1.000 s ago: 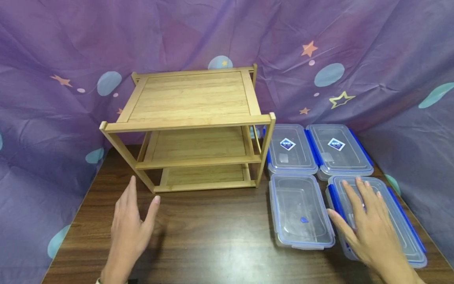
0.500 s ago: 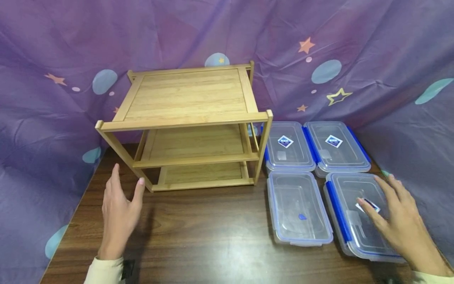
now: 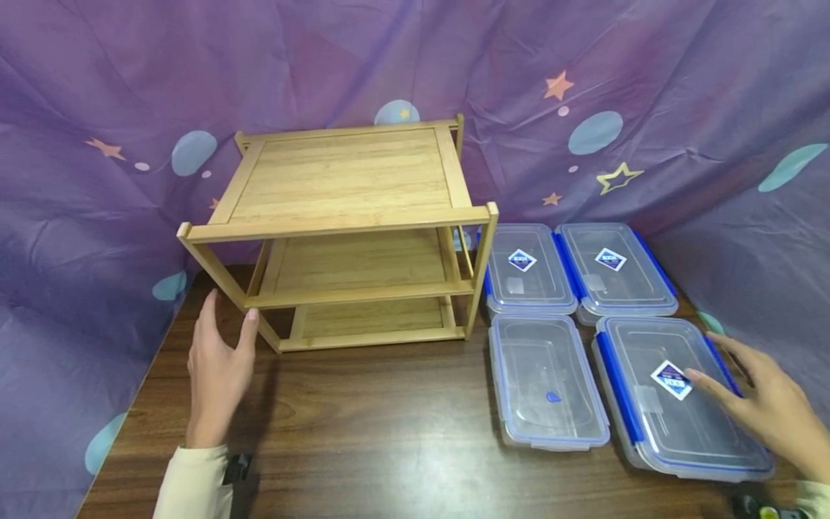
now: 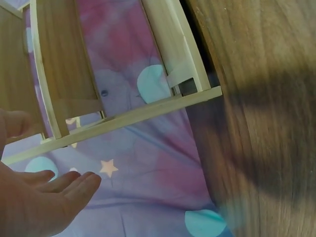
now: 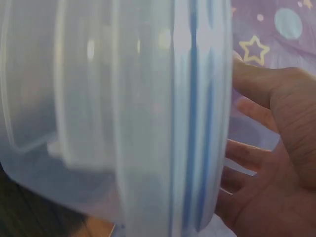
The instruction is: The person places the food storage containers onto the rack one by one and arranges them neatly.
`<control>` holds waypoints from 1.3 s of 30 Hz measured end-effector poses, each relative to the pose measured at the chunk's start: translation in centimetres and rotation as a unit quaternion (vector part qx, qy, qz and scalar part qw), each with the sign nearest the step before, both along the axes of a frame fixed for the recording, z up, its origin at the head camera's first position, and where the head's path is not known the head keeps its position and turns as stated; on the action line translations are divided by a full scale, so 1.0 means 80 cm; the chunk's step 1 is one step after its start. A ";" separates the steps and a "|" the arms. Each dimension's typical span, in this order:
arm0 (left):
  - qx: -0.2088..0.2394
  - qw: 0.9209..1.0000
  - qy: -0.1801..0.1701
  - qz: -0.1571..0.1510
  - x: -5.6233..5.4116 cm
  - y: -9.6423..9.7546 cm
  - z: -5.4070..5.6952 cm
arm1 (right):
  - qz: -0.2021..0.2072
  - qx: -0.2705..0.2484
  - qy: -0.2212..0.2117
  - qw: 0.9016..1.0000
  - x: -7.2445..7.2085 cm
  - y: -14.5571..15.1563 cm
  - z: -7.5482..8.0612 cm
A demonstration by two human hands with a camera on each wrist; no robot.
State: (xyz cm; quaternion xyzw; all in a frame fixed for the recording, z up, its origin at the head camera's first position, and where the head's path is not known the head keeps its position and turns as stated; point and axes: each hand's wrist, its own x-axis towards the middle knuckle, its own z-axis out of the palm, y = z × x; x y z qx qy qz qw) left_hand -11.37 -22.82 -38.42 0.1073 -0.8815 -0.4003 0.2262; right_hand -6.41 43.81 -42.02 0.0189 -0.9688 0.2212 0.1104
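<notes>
Right hand (image 3: 772, 404) has shifted rightward, spread over a container (image 3: 687, 418).

a wooden rack (image 3: 353, 176) with three shelves stands on the table (image 3: 363, 425). four lidded boxes (image 3: 541, 364) sit to its right, two by two. left hand (image 3: 220, 367): beside the front left leg (image 3: 220, 275). right hand (image 3: 768, 400): at the front right box (image 3: 697, 432), thumb near the label (image 3: 672, 380).
</notes>
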 end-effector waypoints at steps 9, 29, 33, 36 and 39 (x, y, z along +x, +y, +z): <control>0.060 0.998 0.027 -0.002 -0.020 0.000 -0.006 | -0.012 -0.022 -0.083 0.996 0.001 0.021 -0.009; 0.159 0.985 0.053 0.026 -0.047 0.011 -0.011 | -0.007 -0.061 -0.133 0.989 0.003 0.042 -0.025; 0.161 0.985 0.056 0.022 -0.048 0.011 -0.011 | -0.031 -0.074 -0.154 0.985 0.003 0.046 -0.030; 0.158 0.986 0.055 0.022 -0.048 0.011 -0.011 | -0.039 -0.079 -0.155 0.984 0.003 0.048 -0.032; 0.155 0.986 0.054 0.021 -0.047 0.011 -0.011 | -0.034 -0.082 -0.141 0.986 0.004 0.049 -0.033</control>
